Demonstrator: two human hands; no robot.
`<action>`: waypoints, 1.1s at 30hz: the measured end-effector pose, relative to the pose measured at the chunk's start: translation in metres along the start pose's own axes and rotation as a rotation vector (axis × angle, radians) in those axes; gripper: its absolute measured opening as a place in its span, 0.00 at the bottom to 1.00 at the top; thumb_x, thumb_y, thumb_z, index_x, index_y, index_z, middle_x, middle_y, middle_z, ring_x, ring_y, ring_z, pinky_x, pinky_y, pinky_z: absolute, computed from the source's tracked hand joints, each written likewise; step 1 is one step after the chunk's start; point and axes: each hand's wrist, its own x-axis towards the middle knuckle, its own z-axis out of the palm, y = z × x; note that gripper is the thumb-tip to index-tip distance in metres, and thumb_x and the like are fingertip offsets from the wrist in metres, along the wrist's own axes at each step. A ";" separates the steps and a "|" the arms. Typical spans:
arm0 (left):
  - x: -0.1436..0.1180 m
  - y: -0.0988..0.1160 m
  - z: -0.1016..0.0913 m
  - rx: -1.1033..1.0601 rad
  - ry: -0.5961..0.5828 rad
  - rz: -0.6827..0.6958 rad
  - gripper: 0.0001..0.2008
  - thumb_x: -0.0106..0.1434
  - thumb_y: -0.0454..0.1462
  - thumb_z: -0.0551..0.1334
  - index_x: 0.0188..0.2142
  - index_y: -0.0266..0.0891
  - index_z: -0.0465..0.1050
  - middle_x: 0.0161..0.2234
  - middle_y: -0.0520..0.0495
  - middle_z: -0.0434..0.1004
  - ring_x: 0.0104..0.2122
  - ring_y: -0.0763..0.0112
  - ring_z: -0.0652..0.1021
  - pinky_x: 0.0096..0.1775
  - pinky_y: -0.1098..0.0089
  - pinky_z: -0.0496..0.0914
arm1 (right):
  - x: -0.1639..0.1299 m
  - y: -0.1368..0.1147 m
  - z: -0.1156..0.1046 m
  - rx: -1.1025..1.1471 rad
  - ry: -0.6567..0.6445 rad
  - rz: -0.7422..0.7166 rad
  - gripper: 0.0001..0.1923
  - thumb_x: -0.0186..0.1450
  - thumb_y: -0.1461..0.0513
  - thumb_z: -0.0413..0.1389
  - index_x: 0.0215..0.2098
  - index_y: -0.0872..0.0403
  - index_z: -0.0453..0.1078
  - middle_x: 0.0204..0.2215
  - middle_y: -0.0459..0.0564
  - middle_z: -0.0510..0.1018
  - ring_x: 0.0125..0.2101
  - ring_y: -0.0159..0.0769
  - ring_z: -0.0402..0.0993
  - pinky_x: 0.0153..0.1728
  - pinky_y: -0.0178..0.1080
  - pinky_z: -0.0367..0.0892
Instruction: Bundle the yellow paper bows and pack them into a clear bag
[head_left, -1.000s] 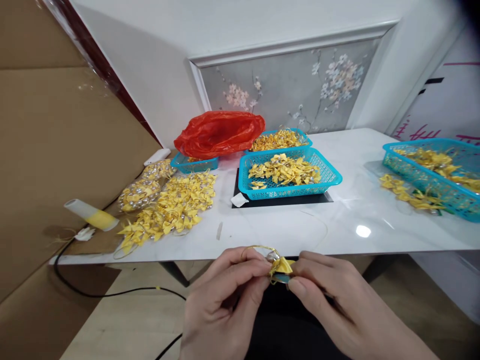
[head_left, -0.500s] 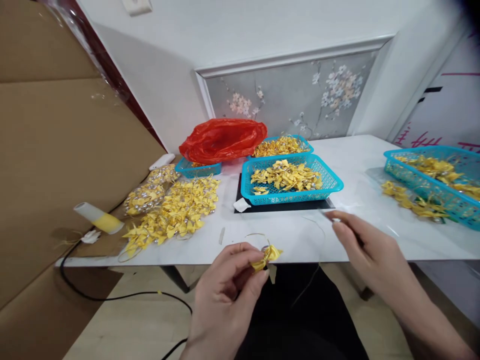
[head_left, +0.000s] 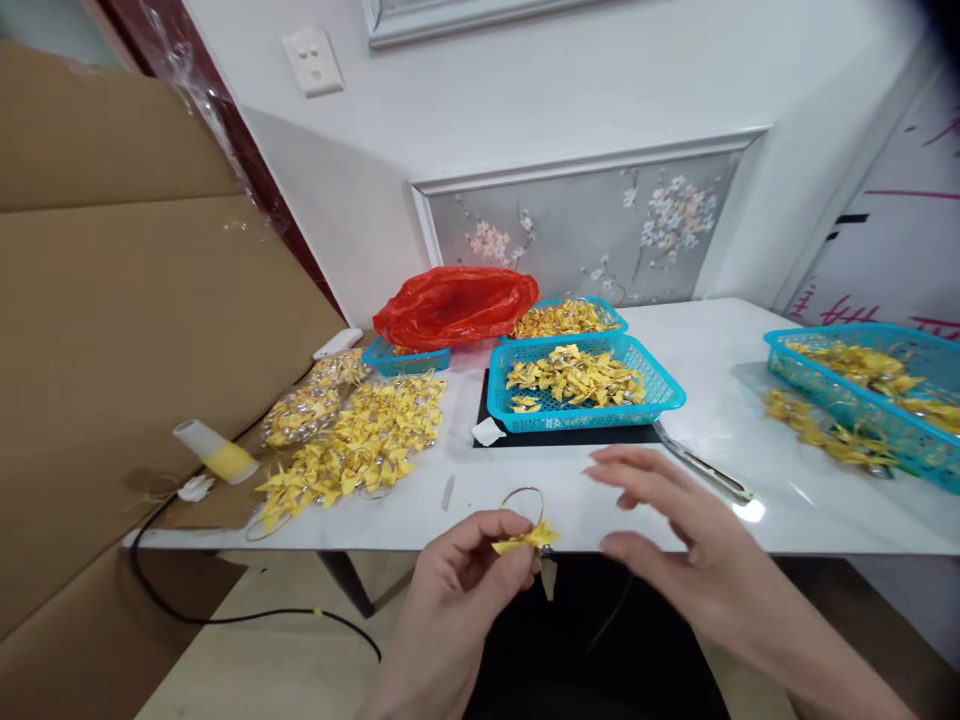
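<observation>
As our left hand pinches a yellow ornament, our empty right hand spreads loosely open near it.

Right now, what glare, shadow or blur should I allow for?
In the head view throughout: a glare spot on the table at the metal tool; shadow on the wall at left; upper right corner dark; yellow piece in the left hand too small to judge for blur.

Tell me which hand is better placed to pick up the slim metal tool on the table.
Right, I judge: the right hand looks empty and open, nearer the slim metal tool; the left hand, farther away, pinches a yellow ornament.
</observation>
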 end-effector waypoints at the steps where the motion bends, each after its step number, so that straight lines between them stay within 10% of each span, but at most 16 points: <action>1: -0.001 0.001 0.000 -0.028 -0.018 -0.020 0.09 0.52 0.39 0.71 0.34 0.40 0.80 0.26 0.51 0.78 0.28 0.76 0.73 0.33 0.78 0.68 | 0.003 -0.015 0.002 0.100 -0.055 -0.001 0.21 0.65 0.63 0.55 0.54 0.38 0.63 0.54 0.44 0.66 0.51 0.35 0.66 0.51 0.37 0.64; 11: -0.008 0.005 0.002 -0.085 -0.109 -0.044 0.09 0.58 0.42 0.66 0.33 0.37 0.77 0.22 0.53 0.73 0.20 0.79 0.69 0.24 0.78 0.65 | 0.017 -0.025 0.027 0.723 -0.319 0.128 0.05 0.66 0.64 0.55 0.32 0.52 0.72 0.39 0.48 0.71 0.38 0.32 0.71 0.39 0.33 0.66; 16: -0.011 0.002 -0.002 0.151 -0.050 0.144 0.14 0.59 0.40 0.65 0.45 0.43 0.73 0.20 0.57 0.72 0.21 0.76 0.73 0.27 0.76 0.68 | 0.011 -0.029 0.020 0.846 -0.440 0.183 0.10 0.67 0.55 0.54 0.40 0.53 0.71 0.37 0.49 0.72 0.36 0.35 0.70 0.37 0.36 0.65; 22: -0.018 -0.001 -0.006 0.368 0.033 0.408 0.12 0.62 0.37 0.62 0.46 0.48 0.74 0.21 0.57 0.75 0.22 0.76 0.73 0.27 0.77 0.67 | 0.005 -0.041 0.022 0.584 -0.447 0.245 0.12 0.68 0.55 0.52 0.33 0.54 0.70 0.26 0.44 0.72 0.27 0.30 0.64 0.29 0.31 0.60; 33: -0.018 0.000 -0.013 -0.102 -0.067 0.131 0.13 0.58 0.40 0.67 0.43 0.45 0.73 0.34 0.51 0.78 0.30 0.73 0.76 0.34 0.73 0.73 | 0.002 -0.055 0.036 0.534 -0.256 0.242 0.14 0.70 0.54 0.47 0.32 0.53 0.67 0.24 0.44 0.73 0.26 0.29 0.68 0.29 0.30 0.63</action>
